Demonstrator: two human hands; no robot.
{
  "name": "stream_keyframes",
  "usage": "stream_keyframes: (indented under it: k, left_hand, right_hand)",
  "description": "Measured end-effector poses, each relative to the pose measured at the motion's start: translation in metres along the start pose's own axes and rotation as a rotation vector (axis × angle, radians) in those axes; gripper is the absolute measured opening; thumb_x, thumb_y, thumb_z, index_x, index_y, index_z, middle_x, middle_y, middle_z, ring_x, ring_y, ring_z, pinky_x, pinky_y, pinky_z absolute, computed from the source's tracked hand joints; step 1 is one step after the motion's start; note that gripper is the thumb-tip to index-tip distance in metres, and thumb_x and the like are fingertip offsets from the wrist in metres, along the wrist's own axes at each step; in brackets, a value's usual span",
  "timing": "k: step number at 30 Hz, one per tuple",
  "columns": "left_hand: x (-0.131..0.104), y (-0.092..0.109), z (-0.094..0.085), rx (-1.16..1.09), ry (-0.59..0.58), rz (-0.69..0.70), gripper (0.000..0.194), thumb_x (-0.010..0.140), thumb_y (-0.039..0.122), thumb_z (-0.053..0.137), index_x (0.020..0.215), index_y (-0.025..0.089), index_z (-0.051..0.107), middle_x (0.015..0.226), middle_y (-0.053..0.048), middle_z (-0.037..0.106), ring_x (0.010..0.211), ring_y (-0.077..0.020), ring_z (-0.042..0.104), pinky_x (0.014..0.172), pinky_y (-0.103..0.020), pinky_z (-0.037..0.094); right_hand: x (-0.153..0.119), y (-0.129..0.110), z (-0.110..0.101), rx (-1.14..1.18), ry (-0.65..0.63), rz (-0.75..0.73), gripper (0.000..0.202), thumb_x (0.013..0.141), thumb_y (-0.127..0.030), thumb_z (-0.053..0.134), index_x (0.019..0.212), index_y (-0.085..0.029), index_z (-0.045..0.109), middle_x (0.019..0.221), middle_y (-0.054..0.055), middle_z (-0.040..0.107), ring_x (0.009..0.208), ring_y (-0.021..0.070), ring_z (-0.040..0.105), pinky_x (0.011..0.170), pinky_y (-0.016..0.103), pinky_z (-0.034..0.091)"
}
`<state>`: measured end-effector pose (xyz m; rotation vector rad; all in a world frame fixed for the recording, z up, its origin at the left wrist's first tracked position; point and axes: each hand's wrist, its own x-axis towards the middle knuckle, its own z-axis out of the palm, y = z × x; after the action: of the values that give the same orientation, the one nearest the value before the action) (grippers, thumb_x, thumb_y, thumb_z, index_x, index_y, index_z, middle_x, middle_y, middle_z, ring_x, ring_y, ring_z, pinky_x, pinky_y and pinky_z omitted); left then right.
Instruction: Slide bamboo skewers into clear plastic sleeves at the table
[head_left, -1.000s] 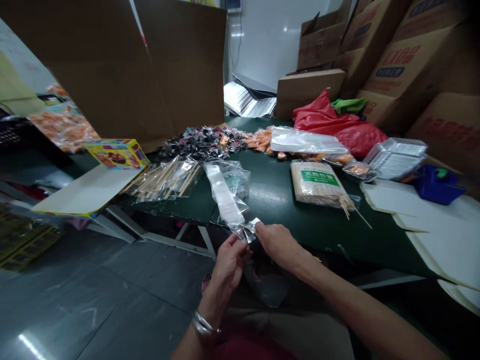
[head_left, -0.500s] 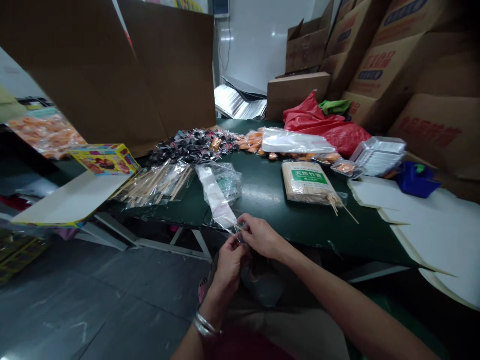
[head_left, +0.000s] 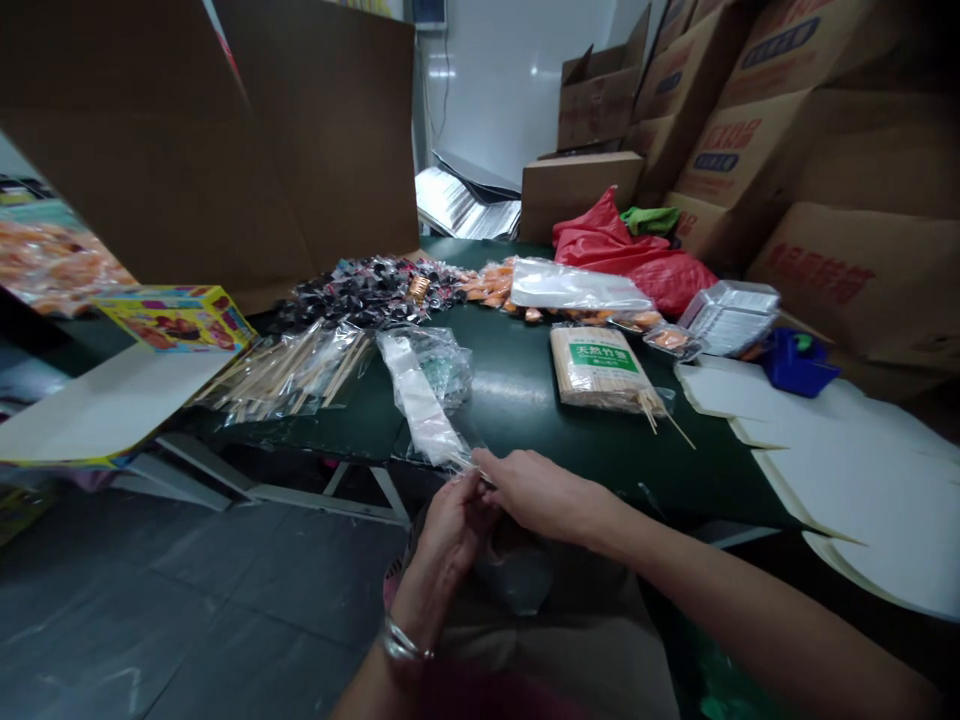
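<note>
Over the table's front edge my two hands meet. My left hand point(head_left: 450, 525), with a silver bangle at the wrist, is closed in a pinch on the edge of a clear plastic bag point(head_left: 480, 478). My right hand point(head_left: 536, 490) is closed with its fingertips against the left ones, on thin bamboo skewers point(head_left: 466, 462) whose pale ends show at the bag; their number is hidden by the fingers. Just beyond the hands lies a stack of flat clear bags with a white strip point(head_left: 426, 400).
Bagged skewers point(head_left: 300, 370) lie left, beside a colourful open box point(head_left: 176, 320). A pack of bamboo skewers point(head_left: 600, 365) sits right of centre. Small black packets point(head_left: 367, 290), orange packets point(head_left: 491, 285), a blue container point(head_left: 799, 362) and white sheets point(head_left: 840, 450) surround the green table point(head_left: 510, 385).
My right hand has moved down and closer to my left, turning flatter. The skewer ends now sit lower, at the bag. The view has shifted slightly to the right.
</note>
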<state>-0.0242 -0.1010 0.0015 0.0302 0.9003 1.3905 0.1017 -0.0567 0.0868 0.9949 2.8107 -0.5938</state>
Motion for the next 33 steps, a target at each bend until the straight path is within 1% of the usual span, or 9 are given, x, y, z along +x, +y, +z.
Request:
stream_keyframes:
  k: [3, 7, 10, 14, 19, 24, 28, 30, 33]
  left_hand:
    - [-0.001, 0.010, 0.000, -0.016, -0.023, -0.024, 0.008, 0.079, 0.015, 0.063, 0.074, 0.011, 0.059, 0.054, 0.004, 0.052, 0.047, -0.0057, 0.050, 0.051, -0.018, 0.047]
    - [-0.001, 0.012, 0.000, -0.024, -0.029, -0.061, 0.009, 0.078, 0.014, 0.063, 0.071, 0.011, 0.060, 0.055, 0.003, 0.052, 0.048, -0.0058, 0.051, 0.053, -0.019, 0.048]
    - [-0.005, 0.004, 0.002, 0.055, -0.102, -0.006, 0.010, 0.070, 0.015, 0.070, 0.075, 0.011, 0.063, 0.061, 0.001, 0.057, 0.054, -0.0070, 0.053, 0.055, -0.018, 0.046]
    - [-0.015, -0.013, -0.003, 0.257, -0.248, 0.010, 0.021, 0.064, 0.021, 0.076, 0.080, 0.012, 0.066, 0.070, -0.003, 0.064, 0.061, -0.0122, 0.056, 0.054, -0.021, 0.041]
    - [-0.022, -0.013, -0.014, 0.374, -0.095, 0.038, 0.030, 0.054, 0.031, 0.082, 0.061, 0.013, 0.058, 0.043, 0.005, 0.046, 0.041, -0.0062, 0.039, 0.045, -0.021, 0.030]
    - [-0.035, 0.040, -0.017, 0.531, -0.089, -0.046, 0.025, 0.062, 0.032, 0.074, 0.064, 0.014, 0.057, 0.047, 0.006, 0.044, 0.042, -0.0052, 0.038, 0.045, -0.018, 0.030]
    - [-0.051, 0.103, -0.019, 0.832, -0.001, -0.152, 0.021, 0.062, 0.030, 0.068, 0.064, 0.015, 0.054, 0.058, 0.002, 0.054, 0.055, -0.0110, 0.054, 0.051, -0.021, 0.043]
    - [-0.058, 0.131, -0.020, 0.968, 0.080, -0.105, 0.021, 0.060, 0.028, 0.070, 0.064, 0.015, 0.053, 0.062, 0.001, 0.058, 0.063, -0.0138, 0.060, 0.055, -0.024, 0.047]
    - [-0.067, 0.168, -0.015, 1.074, 0.215, 0.102, 0.027, 0.053, 0.025, 0.074, 0.061, 0.016, 0.049, 0.058, 0.001, 0.060, 0.062, -0.0141, 0.061, 0.058, -0.025, 0.051]
  right_hand:
    - [-0.032, 0.013, 0.009, 0.264, 0.059, -0.038, 0.033, 0.086, -0.030, 0.058, 0.117, -0.021, 0.052, 0.099, 0.006, 0.065, 0.089, 0.0219, 0.062, 0.071, 0.027, 0.045]
    - [-0.046, 0.013, 0.041, 0.428, 0.468, -0.049, 0.040, 0.084, -0.035, 0.060, 0.119, -0.018, 0.052, 0.102, 0.008, 0.061, 0.090, 0.0199, 0.058, 0.080, 0.029, 0.046]
    - [-0.026, 0.005, 0.063, 0.379, 0.710, -0.090, 0.044, 0.085, -0.042, 0.056, 0.119, -0.015, 0.053, 0.109, 0.013, 0.056, 0.100, 0.0236, 0.052, 0.089, 0.036, 0.042]
    - [0.014, -0.003, 0.071, 0.298, 0.809, -0.040, 0.045, 0.088, -0.044, 0.049, 0.120, -0.013, 0.054, 0.124, 0.015, 0.050, 0.118, 0.0272, 0.040, 0.102, 0.043, 0.030]
    - [0.058, -0.014, 0.057, 0.289, 0.790, 0.121, 0.045, 0.087, -0.047, 0.052, 0.119, -0.016, 0.057, 0.129, 0.013, 0.050, 0.124, 0.0275, 0.036, 0.104, 0.043, 0.024]
    - [0.085, -0.007, 0.042, 0.477, 0.736, 0.021, 0.036, 0.097, -0.038, 0.037, 0.115, -0.016, 0.058, 0.120, 0.009, 0.057, 0.113, 0.0174, 0.048, 0.095, 0.029, 0.035]
    - [0.097, 0.015, 0.045, 0.125, 0.583, -0.018, 0.024, 0.094, -0.023, 0.044, 0.108, -0.018, 0.062, 0.117, 0.009, 0.059, 0.113, 0.0211, 0.047, 0.092, 0.033, 0.035]
    - [0.102, 0.023, 0.051, 0.012, 0.495, -0.028, 0.019, 0.091, -0.021, 0.048, 0.100, -0.019, 0.065, 0.110, 0.009, 0.062, 0.106, 0.0234, 0.050, 0.089, 0.037, 0.034]
    - [0.104, 0.028, 0.059, -0.015, 0.492, -0.031, 0.019, 0.092, -0.023, 0.047, 0.097, -0.018, 0.065, 0.107, 0.009, 0.063, 0.103, 0.0236, 0.051, 0.087, 0.038, 0.034]
